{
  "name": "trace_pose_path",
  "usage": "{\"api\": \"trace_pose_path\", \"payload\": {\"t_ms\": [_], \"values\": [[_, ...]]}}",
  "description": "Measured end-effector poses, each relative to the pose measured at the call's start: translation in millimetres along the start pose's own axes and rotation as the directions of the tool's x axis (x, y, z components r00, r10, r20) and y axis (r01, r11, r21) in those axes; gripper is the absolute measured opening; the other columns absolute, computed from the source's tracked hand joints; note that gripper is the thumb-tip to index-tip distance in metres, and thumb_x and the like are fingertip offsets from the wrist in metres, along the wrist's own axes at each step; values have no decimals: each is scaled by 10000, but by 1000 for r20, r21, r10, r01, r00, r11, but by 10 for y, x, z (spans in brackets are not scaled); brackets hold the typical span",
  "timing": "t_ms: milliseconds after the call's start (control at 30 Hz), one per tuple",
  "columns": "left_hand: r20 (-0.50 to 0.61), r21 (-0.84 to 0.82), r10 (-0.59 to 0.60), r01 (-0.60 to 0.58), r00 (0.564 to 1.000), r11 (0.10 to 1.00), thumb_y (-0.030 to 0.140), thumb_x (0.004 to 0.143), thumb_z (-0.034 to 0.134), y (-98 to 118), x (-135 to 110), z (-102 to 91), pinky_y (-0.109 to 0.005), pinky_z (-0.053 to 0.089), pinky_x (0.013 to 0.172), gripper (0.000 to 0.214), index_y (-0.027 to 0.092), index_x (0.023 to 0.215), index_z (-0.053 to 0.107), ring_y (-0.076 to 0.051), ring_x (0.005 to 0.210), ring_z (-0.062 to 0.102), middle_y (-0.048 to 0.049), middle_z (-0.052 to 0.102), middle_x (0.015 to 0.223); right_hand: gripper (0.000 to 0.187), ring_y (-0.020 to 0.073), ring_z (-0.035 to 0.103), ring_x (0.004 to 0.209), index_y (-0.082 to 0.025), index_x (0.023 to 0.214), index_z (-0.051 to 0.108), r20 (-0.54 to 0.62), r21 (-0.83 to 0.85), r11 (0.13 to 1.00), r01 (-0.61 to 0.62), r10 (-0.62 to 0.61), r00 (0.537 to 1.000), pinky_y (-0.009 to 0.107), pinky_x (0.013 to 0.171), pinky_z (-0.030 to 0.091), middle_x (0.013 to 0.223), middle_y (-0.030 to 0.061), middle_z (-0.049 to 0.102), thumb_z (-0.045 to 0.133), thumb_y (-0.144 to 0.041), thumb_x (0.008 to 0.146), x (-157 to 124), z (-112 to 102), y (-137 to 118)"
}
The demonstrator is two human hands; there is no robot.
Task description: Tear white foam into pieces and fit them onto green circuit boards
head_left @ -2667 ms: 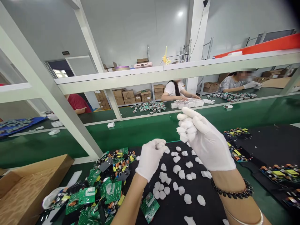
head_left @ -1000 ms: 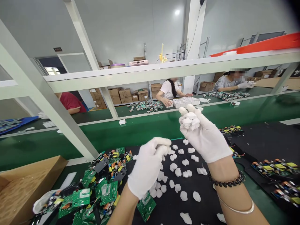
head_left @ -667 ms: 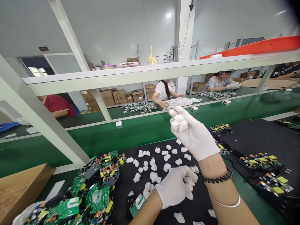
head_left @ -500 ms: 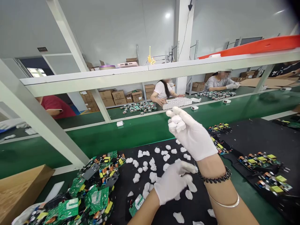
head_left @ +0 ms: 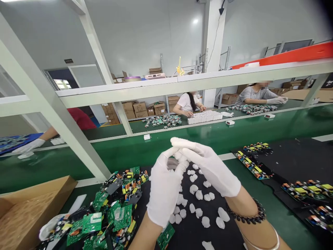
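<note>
Both of my hands wear white gloves and meet above a black mat [head_left: 189, 229]. My left hand [head_left: 165, 184] is closed, with thumb and fingers pinching at a few small white lumps [head_left: 179, 156]. Bent over the same lumps from the right, my right hand [head_left: 208, 165] has its fingers curled around them, partly hiding them. Below the hands, several more white putty-like lumps [head_left: 199, 194] lie scattered over the mat. Part of a green circuit board [head_left: 166, 236] shows under my left wrist.
A heap of green circuit boards [head_left: 109, 215] lies on the left, beside an open cardboard box [head_left: 41, 205]. Rows of boards [head_left: 309, 189] stand on the right. A shelf rail [head_left: 156, 86] crosses ahead; co-workers sit beyond the green belt [head_left: 125, 152].
My left hand has risen from the lumps on the mat to meet my right hand, which has come lower. The view has shifted left. At far left, a co-worker's gloved hand reaches over the belt.
</note>
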State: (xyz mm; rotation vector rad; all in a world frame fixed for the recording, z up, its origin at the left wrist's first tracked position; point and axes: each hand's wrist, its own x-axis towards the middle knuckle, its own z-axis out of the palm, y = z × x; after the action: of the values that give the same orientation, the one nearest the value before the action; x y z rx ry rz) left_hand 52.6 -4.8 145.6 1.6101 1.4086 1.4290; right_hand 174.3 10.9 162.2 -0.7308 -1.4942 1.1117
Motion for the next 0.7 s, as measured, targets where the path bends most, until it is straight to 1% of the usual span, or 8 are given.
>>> {"api": "trace_pose_path", "payload": {"t_ms": [100,200,267,367,467,500,567,700], "values": [[-42,-73,73,-76,996,994,311,740,650,-30,36,-54,-279,487,739,282,232,1001,579,-135,761,601,-15,647,908,380,195,349,1284,-284,1226,546,-36,-184,981,62,-70,997,334,1055,319,1413,-6,383,536,-300,847,-33,1,5],[-24,-276,150,-150,988,949,223,725,664,19,32,-113,-293,492,802,275,216,969,537,-149,871,605,-23,623,1007,508,205,490,1163,-297,1299,453,-47,-214,977,1,-12,999,347,954,433,1320,19,494,587,-348,812,-44,-1,39],[49,-345,160,-134,986,929,173,725,651,80,11,-164,-284,494,817,275,205,966,522,-156,928,595,-28,606,1040,462,196,575,1032,-290,1247,503,-35,-227,974,4,-13,999,334,878,482,1199,17,590,598,-364,802,-45,4,62],[187,-331,88,-22,978,943,203,751,627,156,-10,-254,-268,497,801,424,236,1143,470,-151,933,595,-28,583,1110,406,176,599,901,-276,1189,559,-72,-415,903,112,-156,985,302,805,494,1074,10,646,613,-325,790,-52,16,79],[171,-204,7,28,985,979,299,761,627,173,11,-318,-240,486,736,464,264,1199,478,-133,844,599,-7,610,1056,411,156,580,761,-259,1191,569,-1,-567,796,212,-258,966,286,693,486,989,18,663,614,-271,782,-70,27,73],[152,-172,-1,27,988,985,318,753,636,167,26,-330,-230,478,714,404,244,1137,536,-129,810,593,-3,627,994,405,151,572,735,-251,1187,574,16,-567,793,226,-263,965,282,673,481,964,19,666,610,-262,784,-75,30,69],[153,-177,3,25,988,984,330,743,646,145,60,-342,-216,464,688,254,196,957,617,-122,768,577,0,642,884,385,146,573,726,-245,1173,585,19,-491,848,201,-220,975,272,669,480,926,13,670,606,-260,789,-78,34,63],[191,-273,23,31,981,962,323,760,632,82,115,-338,-201,458,691,165,180,839,608,-109,762,564,10,635,844,379,164,591,820,-262,1136,613,26,-245,967,64,-60,998,275,725,486,973,5,667,650,-321,764,-56,27,74]]}}
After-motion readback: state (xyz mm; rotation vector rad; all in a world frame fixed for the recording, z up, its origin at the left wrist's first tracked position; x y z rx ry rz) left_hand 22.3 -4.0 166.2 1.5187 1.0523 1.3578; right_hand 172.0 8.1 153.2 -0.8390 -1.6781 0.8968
